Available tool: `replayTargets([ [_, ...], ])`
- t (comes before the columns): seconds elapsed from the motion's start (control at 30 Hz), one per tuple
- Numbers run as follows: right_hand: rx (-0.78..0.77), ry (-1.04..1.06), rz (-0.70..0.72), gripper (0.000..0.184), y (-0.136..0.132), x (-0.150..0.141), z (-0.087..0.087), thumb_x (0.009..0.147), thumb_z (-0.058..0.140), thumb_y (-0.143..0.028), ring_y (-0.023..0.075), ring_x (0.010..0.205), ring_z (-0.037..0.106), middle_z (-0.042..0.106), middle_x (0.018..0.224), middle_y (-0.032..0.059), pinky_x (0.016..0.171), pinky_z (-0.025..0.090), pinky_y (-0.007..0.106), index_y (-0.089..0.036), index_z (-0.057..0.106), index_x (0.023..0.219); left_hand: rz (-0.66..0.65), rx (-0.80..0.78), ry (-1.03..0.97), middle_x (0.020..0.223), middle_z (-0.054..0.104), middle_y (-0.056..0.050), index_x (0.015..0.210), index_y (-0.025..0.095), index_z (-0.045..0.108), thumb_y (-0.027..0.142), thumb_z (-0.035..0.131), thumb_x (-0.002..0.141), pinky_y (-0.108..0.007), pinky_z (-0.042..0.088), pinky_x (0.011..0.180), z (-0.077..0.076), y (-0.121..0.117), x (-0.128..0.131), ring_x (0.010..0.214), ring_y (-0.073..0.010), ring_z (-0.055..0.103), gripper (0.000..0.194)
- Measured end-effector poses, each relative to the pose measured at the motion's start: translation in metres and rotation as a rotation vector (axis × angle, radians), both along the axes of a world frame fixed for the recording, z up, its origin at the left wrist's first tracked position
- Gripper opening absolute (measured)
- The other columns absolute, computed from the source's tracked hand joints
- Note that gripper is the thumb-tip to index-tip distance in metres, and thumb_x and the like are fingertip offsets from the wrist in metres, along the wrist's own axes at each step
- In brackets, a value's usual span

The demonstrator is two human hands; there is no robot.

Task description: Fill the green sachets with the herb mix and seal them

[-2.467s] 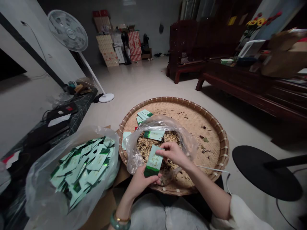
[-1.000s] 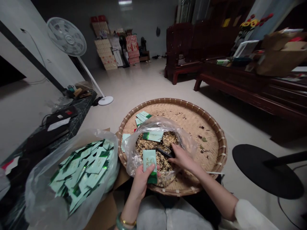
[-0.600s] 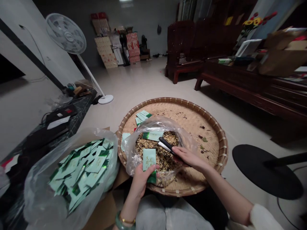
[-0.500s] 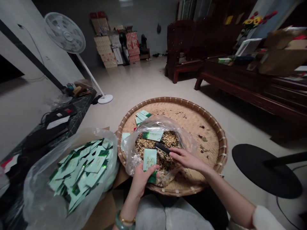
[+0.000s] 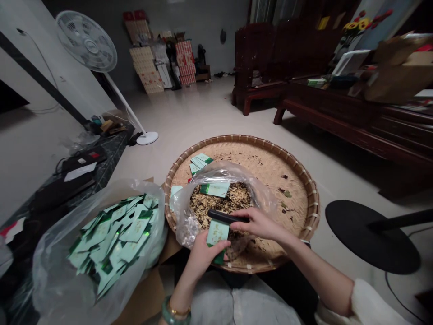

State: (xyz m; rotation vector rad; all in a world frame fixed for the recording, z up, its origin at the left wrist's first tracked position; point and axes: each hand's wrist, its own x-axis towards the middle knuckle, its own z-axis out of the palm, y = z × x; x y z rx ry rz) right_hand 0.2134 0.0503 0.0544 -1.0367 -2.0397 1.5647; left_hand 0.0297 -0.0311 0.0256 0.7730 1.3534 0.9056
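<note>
My left hand (image 5: 202,253) grips a pale green sachet (image 5: 217,232) by its dark green lower end, thumb across the front. My right hand (image 5: 260,223) is closed on a slim black hand sealer (image 5: 221,216), which lies across the sachet's top edge. Whether its jaws are pressed together cannot be made out. Behind and below, an open clear plastic bag (image 5: 181,205) holds a loose dry mix (image 5: 201,204) of pale and dark bits. Another green sachet (image 5: 215,189) rests on that mix. All this is over a round woven bamboo tray (image 5: 270,155).
More sachets (image 5: 201,161) lie at the tray's far left. To the left, a large plastic bag (image 5: 50,257) full of sachets (image 5: 115,234) sits in a cardboard box (image 5: 145,298). A white fan (image 5: 147,137), a black round base (image 5: 370,237) and a dark wooden table (image 5: 338,115) stand around.
The sealer has swung left and come down onto the sachet's top edge. My left hand has brought the sachet slightly right and lower, tilting it a little.
</note>
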Motion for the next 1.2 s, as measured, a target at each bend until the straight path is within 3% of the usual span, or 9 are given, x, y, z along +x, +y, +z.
replayTargets([
  [0.23,-0.034,-0.031,-0.030,0.037,0.000,0.000,0.003,0.079,0.059,-0.045,0.0148,0.064,0.055,0.068,0.077,0.0006,0.058,0.040,0.024,-0.016,0.071,0.098,-0.018,-0.045,-0.070,0.063,0.071,-0.005,0.090,0.014,0.059,0.067,0.063,0.063,-0.022,0.041,0.035,-0.002,-0.001,-0.003,0.038,-0.0153,0.060,0.059],
  [0.37,-0.240,-0.061,-0.018,0.042,0.001,0.001,0.002,0.078,0.058,-0.053,0.0074,0.043,0.037,0.051,0.055,-0.0052,0.040,0.027,0.020,-0.016,0.067,0.094,0.002,-0.043,-0.081,0.064,0.072,-0.006,0.096,0.013,0.062,0.071,0.057,0.066,-0.025,0.045,0.038,-0.001,-0.001,-0.003,0.038,-0.0164,0.060,0.065],
  [0.5,-0.374,-0.008,0.005,0.045,0.004,0.007,-0.005,0.078,0.053,-0.061,0.0047,0.037,0.031,0.045,0.053,-0.0070,0.034,0.020,0.018,-0.017,0.060,0.083,0.001,-0.044,-0.077,0.066,0.072,-0.006,0.098,0.013,0.063,0.072,0.057,0.066,-0.029,0.050,0.042,-0.002,0.000,-0.004,0.040,-0.0180,0.061,0.067],
  [0.63,-0.229,-0.066,-0.053,0.045,0.005,0.011,-0.006,0.080,0.052,-0.059,0.0075,0.043,0.041,0.055,0.060,-0.0033,0.039,0.029,0.020,-0.017,0.064,0.087,0.004,-0.034,-0.056,0.068,0.072,-0.006,0.096,0.013,0.063,0.072,0.056,0.066,-0.030,0.051,0.043,-0.005,0.001,-0.004,0.039,-0.0178,0.060,0.066],
  [0.73,-0.028,-0.094,-0.038,0.038,0.002,0.010,-0.002,0.081,0.055,-0.049,0.0162,0.070,0.058,0.068,0.083,0.0030,0.060,0.044,0.025,-0.017,0.068,0.098,-0.003,-0.017,-0.051,0.069,0.072,-0.007,0.095,0.012,0.063,0.070,0.056,0.068,-0.029,0.051,0.043,-0.006,0.001,-0.004,0.042,-0.0183,0.062,0.064],
  [0.83,0.067,-0.107,-0.013,0.035,-0.001,0.007,0.002,0.084,0.053,-0.043,0.0218,0.083,0.061,0.071,0.093,0.0044,0.072,0.046,0.030,-0.018,0.069,0.101,-0.018,0.006,-0.046,0.071,0.073,-0.008,0.092,0.012,0.064,0.069,0.056,0.069,-0.028,0.050,0.043,-0.006,0.002,-0.003,0.047,-0.0190,0.064,0.061],
  [1.2,0.012,-0.162,-0.052,0.040,0.004,0.009,0.000,0.084,0.052,-0.047,0.0224,0.085,0.061,0.070,0.097,0.0060,0.073,0.046,0.030,-0.016,0.068,0.102,-0.027,0.006,-0.004,0.067,0.071,-0.007,0.089,0.011,0.063,0.070,0.054,0.070,-0.029,0.051,0.043,-0.007,0.003,-0.008,0.043,-0.0180,0.062,0.062],
])
